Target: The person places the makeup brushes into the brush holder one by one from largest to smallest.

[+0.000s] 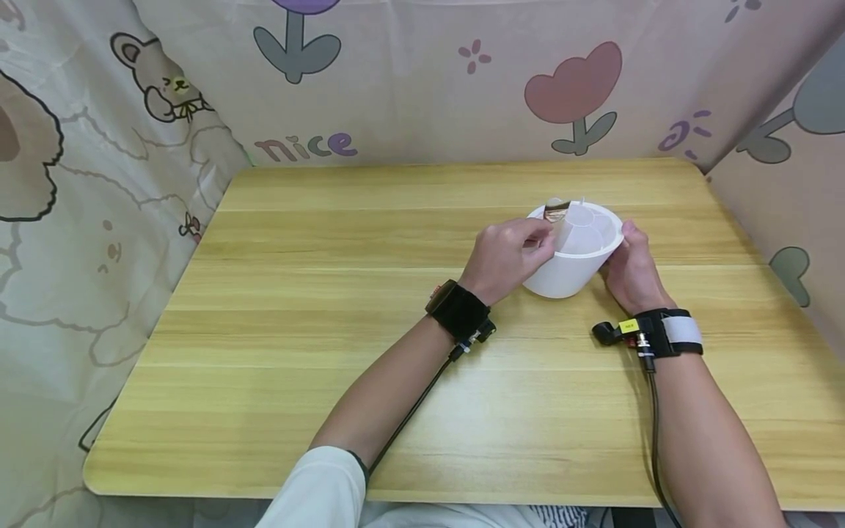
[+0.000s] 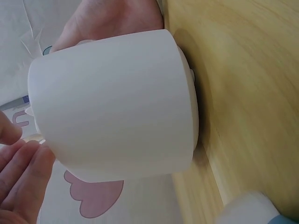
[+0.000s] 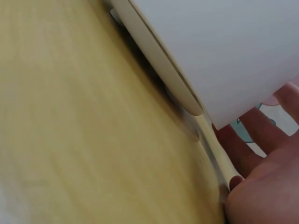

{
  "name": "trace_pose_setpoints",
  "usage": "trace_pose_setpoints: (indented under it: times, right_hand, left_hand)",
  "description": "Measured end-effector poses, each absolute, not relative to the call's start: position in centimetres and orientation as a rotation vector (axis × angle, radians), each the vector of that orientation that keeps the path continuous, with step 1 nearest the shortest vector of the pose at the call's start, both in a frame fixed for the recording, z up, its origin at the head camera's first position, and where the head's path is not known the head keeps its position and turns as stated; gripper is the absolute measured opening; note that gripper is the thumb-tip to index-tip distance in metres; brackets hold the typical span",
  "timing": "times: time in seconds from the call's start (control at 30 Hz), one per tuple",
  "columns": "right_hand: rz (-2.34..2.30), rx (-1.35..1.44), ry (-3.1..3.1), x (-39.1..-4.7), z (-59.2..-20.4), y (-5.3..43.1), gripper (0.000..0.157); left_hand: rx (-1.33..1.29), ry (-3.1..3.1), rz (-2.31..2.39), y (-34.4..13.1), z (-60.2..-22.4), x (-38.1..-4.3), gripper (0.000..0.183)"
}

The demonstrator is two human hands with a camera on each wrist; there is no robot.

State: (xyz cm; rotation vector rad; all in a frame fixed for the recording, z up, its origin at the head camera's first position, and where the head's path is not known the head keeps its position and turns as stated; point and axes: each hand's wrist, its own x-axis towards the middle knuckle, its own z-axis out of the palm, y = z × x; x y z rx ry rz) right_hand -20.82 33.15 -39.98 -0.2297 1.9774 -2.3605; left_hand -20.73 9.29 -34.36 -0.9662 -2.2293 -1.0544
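Observation:
A white tapered pot [image 1: 558,277] stands on the wooden table, with a translucent white insert [image 1: 584,229] inside its rim. My right hand [image 1: 635,270] holds the pot from the right, its thumb at the rim; in the right wrist view, fingers [image 3: 264,128] reach round the far side. At the left of the rim, my left hand [image 1: 513,255] pinches a small brown-and-gold piece [image 1: 557,212] between thumb and fingers. Only a thin edge of that piece shows in the left wrist view, so its kind is unclear. The pot's wall hides its inside from both wrist cameras.
The wooden table [image 1: 297,352] runs back to a printed curtain [image 1: 409,95], with more printed cloth at both sides. Black cables [image 1: 655,440] trail from both wrist bands. A rounded white-and-blue shape [image 2: 247,210] is cut off in the left wrist view's lower corner.

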Motion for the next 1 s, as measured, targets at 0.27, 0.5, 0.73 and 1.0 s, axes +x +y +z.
trace_pose_setpoints:
  times: [0.27, 0.5, 0.73, 1.0]
  right_hand:
    - [-2.332, -0.248, 1.988, -20.8, -40.1, 33.4, 0.068]
    - [-2.317, -0.248, 1.992, -20.8, -40.0, 33.4, 0.069]
    - [-2.335, -0.233, 1.990, -20.6, -39.8, 33.2, 0.065]
    - [-2.365, -0.225, 1.968, -20.6, -39.9, 33.3, 0.063]
  left_hand:
    - [-0.976, -2.232, -1.035, 8.9, -34.3, -20.6, 0.018]
    - [-0.953, -2.257, -1.024, 8.4, -34.3, -20.5, 0.019]
    - [-0.951, -2.257, -1.007, 8.1, -34.2, -20.1, 0.019]
    - [-0.955, -2.276, -0.972, 7.8, -34.0, -19.9, 0.017]
